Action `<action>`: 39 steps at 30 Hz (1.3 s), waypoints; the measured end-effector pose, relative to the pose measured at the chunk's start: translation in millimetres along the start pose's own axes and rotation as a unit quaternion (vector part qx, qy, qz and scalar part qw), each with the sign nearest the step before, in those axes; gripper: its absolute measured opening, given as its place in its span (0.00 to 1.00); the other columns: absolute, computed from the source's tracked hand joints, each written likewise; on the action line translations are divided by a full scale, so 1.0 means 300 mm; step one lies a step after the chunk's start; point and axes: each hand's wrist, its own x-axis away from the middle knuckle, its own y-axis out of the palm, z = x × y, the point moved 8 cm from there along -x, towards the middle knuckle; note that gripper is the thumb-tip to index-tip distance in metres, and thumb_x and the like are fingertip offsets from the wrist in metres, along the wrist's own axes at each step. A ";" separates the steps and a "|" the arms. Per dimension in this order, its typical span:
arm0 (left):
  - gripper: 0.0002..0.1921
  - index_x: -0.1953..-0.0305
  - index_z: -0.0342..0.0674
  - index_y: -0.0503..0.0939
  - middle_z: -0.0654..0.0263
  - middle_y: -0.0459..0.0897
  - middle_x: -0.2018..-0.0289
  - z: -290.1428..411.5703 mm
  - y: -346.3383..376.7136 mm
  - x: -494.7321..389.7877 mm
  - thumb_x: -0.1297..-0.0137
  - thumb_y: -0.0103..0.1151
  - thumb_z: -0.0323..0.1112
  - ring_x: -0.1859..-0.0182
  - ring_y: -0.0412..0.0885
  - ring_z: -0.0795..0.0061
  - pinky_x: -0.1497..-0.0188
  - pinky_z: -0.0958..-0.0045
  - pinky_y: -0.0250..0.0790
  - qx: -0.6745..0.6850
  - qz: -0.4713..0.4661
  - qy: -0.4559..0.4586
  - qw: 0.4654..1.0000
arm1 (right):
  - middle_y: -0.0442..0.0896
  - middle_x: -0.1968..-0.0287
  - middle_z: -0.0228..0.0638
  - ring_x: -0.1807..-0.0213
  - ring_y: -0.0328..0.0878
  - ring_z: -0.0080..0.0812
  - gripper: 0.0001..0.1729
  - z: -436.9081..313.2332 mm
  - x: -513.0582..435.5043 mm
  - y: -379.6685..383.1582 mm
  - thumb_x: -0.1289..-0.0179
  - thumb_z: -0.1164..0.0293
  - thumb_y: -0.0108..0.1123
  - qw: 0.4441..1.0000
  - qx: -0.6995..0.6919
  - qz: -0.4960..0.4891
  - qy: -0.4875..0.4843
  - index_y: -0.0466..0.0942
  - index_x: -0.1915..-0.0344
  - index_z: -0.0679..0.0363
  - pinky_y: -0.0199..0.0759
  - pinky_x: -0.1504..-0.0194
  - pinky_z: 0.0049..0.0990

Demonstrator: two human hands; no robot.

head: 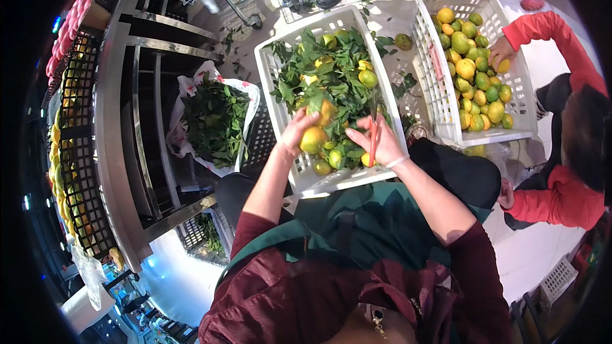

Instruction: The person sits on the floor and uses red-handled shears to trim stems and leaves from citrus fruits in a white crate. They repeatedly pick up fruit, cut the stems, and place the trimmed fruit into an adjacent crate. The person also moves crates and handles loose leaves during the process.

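In front of me stands a white plastic crate [345, 184] of green-yellow mandarins, many among leafy stems [330, 76]. My left hand [292, 130] is over its near left part, holding a mandarin [326, 113] that has leaves on it. Against the same hand rests another, yellower mandarin [313, 140]; whether the fingers grip it too, I cannot tell. Red-handled scissors [373, 143] are in my right hand [386, 142], blades pointing away from me, above the crate's right side. The blades touch no stem that I can make out.
A white plastic bag [248, 88] of cut leaves [213, 122] lies to the left, beside a metal rack [112, 153]. On the right, a person in red sleeves [557, 28] reaches into a second white crate [427, 57] of mandarins. A loose mandarin [403, 41] sits between the crates.
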 end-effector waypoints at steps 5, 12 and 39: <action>0.35 0.35 0.45 0.58 0.62 0.71 0.45 -0.090 0.253 0.186 0.41 0.64 0.41 0.48 0.75 0.66 0.48 0.65 0.72 0.096 -0.181 -0.003 0.979 | 0.69 0.80 0.29 0.75 0.68 0.23 0.26 0.066 -0.027 0.053 0.44 0.51 0.65 0.990 -0.104 -0.078 0.054 0.68 0.72 0.64 0.64 0.74 0.24; 0.30 0.40 0.44 0.64 0.63 0.75 0.52 -0.079 0.195 0.203 0.44 0.65 0.31 0.52 0.77 0.67 0.54 0.67 0.75 0.153 -0.059 0.005 0.986 | 0.80 0.73 0.40 0.68 0.80 0.40 0.33 0.043 0.045 -0.002 0.44 0.42 0.57 0.985 0.109 -0.100 0.087 0.72 0.66 0.66 0.72 0.64 0.36; 0.19 0.51 0.35 0.75 0.51 0.77 0.54 0.147 0.401 -0.512 0.47 0.54 0.25 0.52 0.76 0.51 0.48 0.59 0.71 -0.472 0.136 0.188 0.850 | 0.73 0.79 0.36 0.86 0.71 0.30 0.28 0.258 0.076 0.053 0.42 0.46 0.54 0.896 -0.247 -0.080 0.360 0.70 0.70 0.65 0.58 0.87 0.25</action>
